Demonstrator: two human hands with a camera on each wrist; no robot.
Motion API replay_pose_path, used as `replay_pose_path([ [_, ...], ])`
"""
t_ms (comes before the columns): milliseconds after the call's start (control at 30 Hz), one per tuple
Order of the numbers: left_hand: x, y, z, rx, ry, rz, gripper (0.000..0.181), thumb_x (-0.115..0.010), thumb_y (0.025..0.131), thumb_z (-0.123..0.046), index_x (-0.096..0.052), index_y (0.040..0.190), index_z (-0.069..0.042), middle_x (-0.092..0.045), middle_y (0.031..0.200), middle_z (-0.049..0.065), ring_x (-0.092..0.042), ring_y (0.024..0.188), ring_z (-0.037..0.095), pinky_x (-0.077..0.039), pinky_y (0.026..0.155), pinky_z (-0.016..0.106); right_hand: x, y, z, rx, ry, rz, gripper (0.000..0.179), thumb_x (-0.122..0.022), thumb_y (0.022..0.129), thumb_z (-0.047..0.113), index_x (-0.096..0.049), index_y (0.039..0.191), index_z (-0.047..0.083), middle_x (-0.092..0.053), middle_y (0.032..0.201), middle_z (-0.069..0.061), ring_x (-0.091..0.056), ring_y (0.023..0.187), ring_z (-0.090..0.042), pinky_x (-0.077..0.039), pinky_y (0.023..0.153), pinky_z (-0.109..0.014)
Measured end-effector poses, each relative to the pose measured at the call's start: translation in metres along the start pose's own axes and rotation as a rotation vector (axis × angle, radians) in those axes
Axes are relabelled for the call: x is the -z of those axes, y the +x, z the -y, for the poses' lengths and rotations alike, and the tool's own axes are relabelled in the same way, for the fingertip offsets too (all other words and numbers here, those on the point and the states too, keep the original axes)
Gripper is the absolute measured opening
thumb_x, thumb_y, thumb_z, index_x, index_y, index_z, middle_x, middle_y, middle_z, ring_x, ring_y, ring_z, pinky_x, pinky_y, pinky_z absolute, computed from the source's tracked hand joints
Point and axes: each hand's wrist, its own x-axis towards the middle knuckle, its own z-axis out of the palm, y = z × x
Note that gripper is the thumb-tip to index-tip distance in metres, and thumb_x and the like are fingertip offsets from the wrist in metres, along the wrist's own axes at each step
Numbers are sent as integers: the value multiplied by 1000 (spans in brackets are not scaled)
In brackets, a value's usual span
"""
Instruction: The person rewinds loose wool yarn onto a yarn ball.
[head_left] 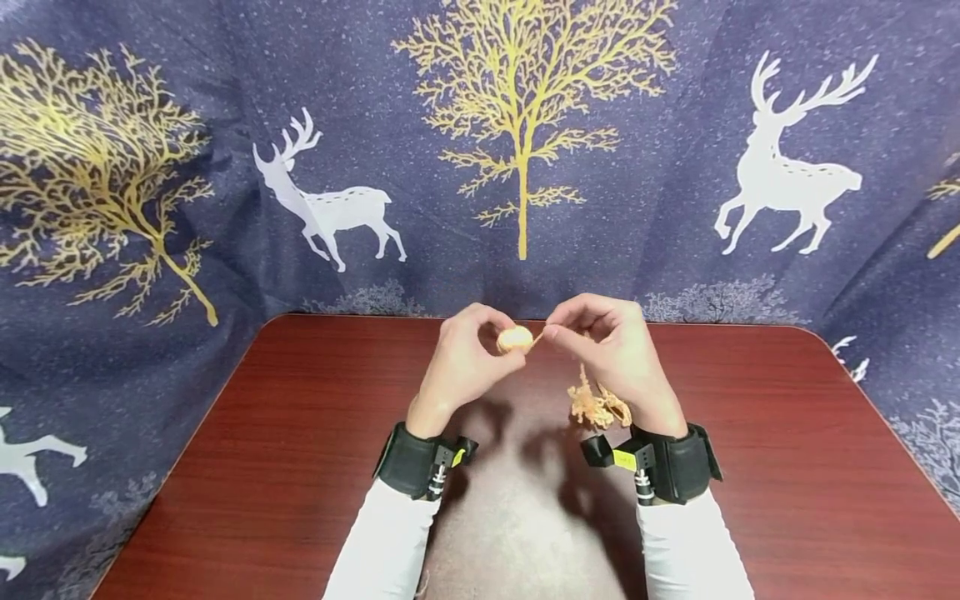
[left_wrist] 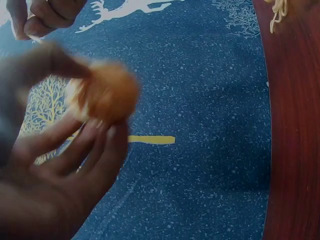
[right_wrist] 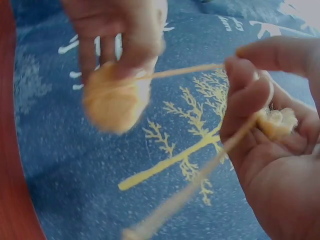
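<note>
Between thumb and fingers, my left hand grips a small ball of peach-orange yarn above the far half of the table. My right hand, close by on the right, pinches the strand of yarn that runs from the ball. In the right wrist view, a small bunch of yarn sits in the right palm, and a blurred length trails down to the left. A loose yarn tangle shows below the right hand. The left wrist view shows the ball blurred at the fingertips.
Under both hands lies a reddish-brown wooden table with rounded far corners. Behind it hangs a dark blue cloth printed with white deer and yellow trees. Each wrist wears a black band with a small camera.
</note>
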Motion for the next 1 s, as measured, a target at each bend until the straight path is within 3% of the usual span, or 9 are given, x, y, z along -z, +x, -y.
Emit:
replay_pose_path([
  [100, 0, -1, -2, -11, -21, 162, 27, -84, 69, -8, -70, 92, -10, -67, 87, -2, -64, 77, 14, -56, 71, 29, 2, 2, -2, -15, 150, -87, 11, -72, 86, -10, -74, 88, 1, -69, 73, -7, -61, 59, -13, -50, 51, -22],
  [233, 0, -2, -4, -45, -161, 320, 26, -83, 71, -4, -70, 93, -11, -68, 86, -3, -65, 79, 11, -59, 74, 34, 3, 5, -5, -60, 365, -184, 20, -67, 87, -14, -75, 87, 4, -70, 73, -5, -62, 60, -12, -51, 52, -19],
  [333, 2, -2, -7, -105, -325, 399, 25, -80, 73, 0, -69, 95, -6, -69, 92, 2, -68, 83, 14, -61, 78, 37, 4, 7, -8, -104, 454, -228, 22, -64, 89, -15, -75, 87, 5, -71, 75, -5, -63, 62, -11, -51, 54, -18],
  [467, 5, -3, -12, -189, -548, 424, 24, -76, 76, 5, -67, 99, 4, -67, 99, 13, -68, 89, 18, -60, 84, 37, 6, 8, -13, -146, 426, -231, 21, -66, 90, -12, -75, 89, 6, -71, 75, -4, -63, 63, -11, -52, 54, -18],
  [600, 5, -1, -15, -211, -768, 328, 27, -73, 77, 6, -62, 100, 15, -66, 102, 13, -66, 93, 18, -58, 88, 34, 5, 8, -18, -159, 297, -182, 10, -70, 89, -8, -74, 92, 0, -71, 74, -4, -63, 63, -11, -52, 54, -21],
  [667, 4, 0, -17, -197, -849, 241, 25, -72, 76, 5, -65, 99, 11, -67, 101, 11, -66, 93, 16, -58, 87, 30, 5, 8, -20, -167, 201, -147, 5, -72, 89, -5, -73, 94, -3, -71, 74, -3, -63, 62, -13, -52, 54, -23],
  [833, 2, 2, -22, -76, -1042, 4, 29, -64, 76, 8, -73, 99, -7, -70, 99, 6, -68, 90, 15, -58, 78, 25, 2, 5, -16, -167, -50, -19, 8, -75, 89, 3, -73, 96, -1, -71, 79, -5, -63, 64, -17, -52, 56, -24],
  [900, 2, 3, -22, -12, -1109, -83, 30, -59, 78, 10, -72, 99, -6, -70, 98, 7, -68, 89, 16, -60, 78, 25, -2, 4, -13, -141, -128, 35, 7, -75, 89, 4, -73, 95, 2, -71, 80, -7, -62, 64, -17, -51, 55, -23],
  [1000, 1, 5, -22, 77, -1136, -205, 27, -58, 80, 11, -71, 97, -5, -69, 97, 9, -69, 87, 17, -61, 76, 25, -8, 2, -8, -95, -227, 90, 5, -76, 88, 5, -74, 92, 6, -71, 80, -7, -61, 63, -16, -50, 54, -23],
])
